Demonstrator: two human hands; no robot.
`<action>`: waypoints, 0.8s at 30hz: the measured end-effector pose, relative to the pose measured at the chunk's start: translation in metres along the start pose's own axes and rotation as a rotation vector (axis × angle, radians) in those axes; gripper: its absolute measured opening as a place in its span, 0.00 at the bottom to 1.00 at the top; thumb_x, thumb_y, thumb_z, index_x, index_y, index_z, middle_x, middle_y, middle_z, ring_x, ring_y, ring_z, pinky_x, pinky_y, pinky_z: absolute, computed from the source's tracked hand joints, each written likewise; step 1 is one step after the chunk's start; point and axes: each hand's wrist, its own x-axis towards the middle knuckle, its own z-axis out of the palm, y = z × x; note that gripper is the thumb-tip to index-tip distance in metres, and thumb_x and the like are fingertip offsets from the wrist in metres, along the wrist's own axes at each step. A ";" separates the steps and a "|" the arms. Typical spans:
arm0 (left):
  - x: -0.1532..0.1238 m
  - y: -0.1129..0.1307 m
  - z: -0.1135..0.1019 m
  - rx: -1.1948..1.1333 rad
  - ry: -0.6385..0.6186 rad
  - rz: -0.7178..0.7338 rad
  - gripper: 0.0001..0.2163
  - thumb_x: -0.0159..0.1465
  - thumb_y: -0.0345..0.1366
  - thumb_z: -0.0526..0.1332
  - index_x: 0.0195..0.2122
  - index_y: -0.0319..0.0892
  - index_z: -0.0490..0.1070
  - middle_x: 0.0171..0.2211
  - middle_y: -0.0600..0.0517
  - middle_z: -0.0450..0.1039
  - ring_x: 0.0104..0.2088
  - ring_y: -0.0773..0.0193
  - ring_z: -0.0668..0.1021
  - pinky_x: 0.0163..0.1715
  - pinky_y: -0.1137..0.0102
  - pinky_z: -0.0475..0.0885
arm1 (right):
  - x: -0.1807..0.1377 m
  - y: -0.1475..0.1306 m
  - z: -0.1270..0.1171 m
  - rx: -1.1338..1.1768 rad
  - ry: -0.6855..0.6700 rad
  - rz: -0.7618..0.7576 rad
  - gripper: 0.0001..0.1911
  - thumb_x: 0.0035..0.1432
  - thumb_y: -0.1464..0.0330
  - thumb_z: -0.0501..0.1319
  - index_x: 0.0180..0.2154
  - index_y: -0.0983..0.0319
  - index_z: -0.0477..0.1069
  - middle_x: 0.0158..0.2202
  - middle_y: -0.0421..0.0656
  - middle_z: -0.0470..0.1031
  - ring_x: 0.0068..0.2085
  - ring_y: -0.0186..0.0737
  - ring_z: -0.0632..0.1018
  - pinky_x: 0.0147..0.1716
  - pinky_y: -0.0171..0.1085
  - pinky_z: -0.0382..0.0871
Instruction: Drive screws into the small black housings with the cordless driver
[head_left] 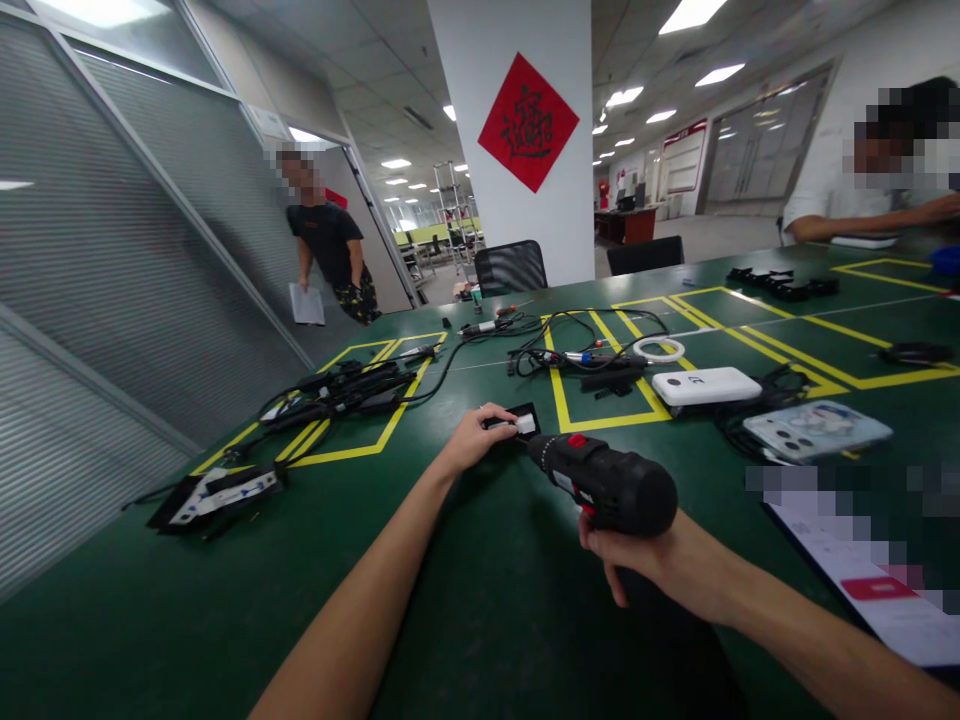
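My right hand (637,555) grips a black cordless drill (607,480) with a red switch, its nose aimed left and away from me. The drill tip meets a small white part (525,424) lying on a little black tray (527,412) on the green table (480,600). My left hand (480,435) reaches out beside the tray, fingers pinched on that white part. Both forearms stretch across the table's near half.
Yellow tape marks boxes on the table. Black cables and tools (337,390) lie at left, a black-and-white bracket (217,495) nearer the edge. A white box (705,385), a white ring (658,349), a phone (817,428) and papers (877,590) lie right. One person stands far left, another sits far right.
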 end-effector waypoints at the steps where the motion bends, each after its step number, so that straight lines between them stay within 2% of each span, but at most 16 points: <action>1: 0.000 0.000 0.000 0.002 0.000 -0.001 0.13 0.53 0.43 0.62 0.38 0.43 0.75 0.40 0.49 0.73 0.44 0.57 0.73 0.47 0.63 0.65 | 0.000 0.000 0.000 -0.005 -0.003 0.001 0.07 0.56 0.67 0.57 0.36 0.64 0.68 0.33 0.39 0.71 0.22 0.29 0.72 0.32 0.37 0.66; 5: 0.000 0.000 0.000 0.004 -0.003 0.001 0.13 0.53 0.42 0.62 0.37 0.43 0.75 0.40 0.49 0.73 0.43 0.58 0.73 0.47 0.63 0.65 | -0.001 -0.001 0.000 -0.002 -0.009 0.001 0.07 0.56 0.67 0.57 0.37 0.63 0.68 0.30 0.38 0.70 0.22 0.30 0.72 0.31 0.36 0.66; 11: -0.001 0.003 0.000 0.003 -0.001 -0.026 0.14 0.53 0.43 0.62 0.38 0.43 0.75 0.40 0.49 0.73 0.43 0.57 0.73 0.47 0.63 0.65 | -0.001 -0.003 -0.001 -0.046 0.003 0.054 0.06 0.57 0.68 0.57 0.37 0.62 0.67 0.19 0.34 0.68 0.22 0.33 0.72 0.29 0.35 0.63; 18: 0.001 -0.001 0.000 -0.005 -0.005 -0.011 0.14 0.53 0.44 0.62 0.38 0.43 0.75 0.40 0.49 0.73 0.43 0.58 0.73 0.46 0.63 0.65 | 0.000 -0.001 -0.001 0.025 -0.011 0.000 0.06 0.55 0.70 0.57 0.37 0.63 0.67 0.34 0.39 0.71 0.21 0.29 0.72 0.27 0.34 0.64; 21: 0.001 -0.001 0.001 0.005 0.001 -0.011 0.14 0.53 0.43 0.62 0.38 0.43 0.75 0.40 0.49 0.73 0.43 0.58 0.73 0.46 0.64 0.65 | 0.000 0.001 0.000 0.025 -0.007 -0.004 0.06 0.55 0.70 0.57 0.37 0.63 0.67 0.33 0.39 0.71 0.21 0.29 0.72 0.27 0.34 0.63; 24: 0.000 0.000 0.001 0.012 0.001 -0.011 0.14 0.53 0.43 0.62 0.38 0.43 0.75 0.40 0.49 0.73 0.43 0.58 0.73 0.46 0.64 0.66 | 0.000 0.000 0.000 0.006 0.004 0.020 0.06 0.55 0.69 0.57 0.37 0.62 0.67 0.26 0.36 0.71 0.21 0.31 0.73 0.28 0.34 0.64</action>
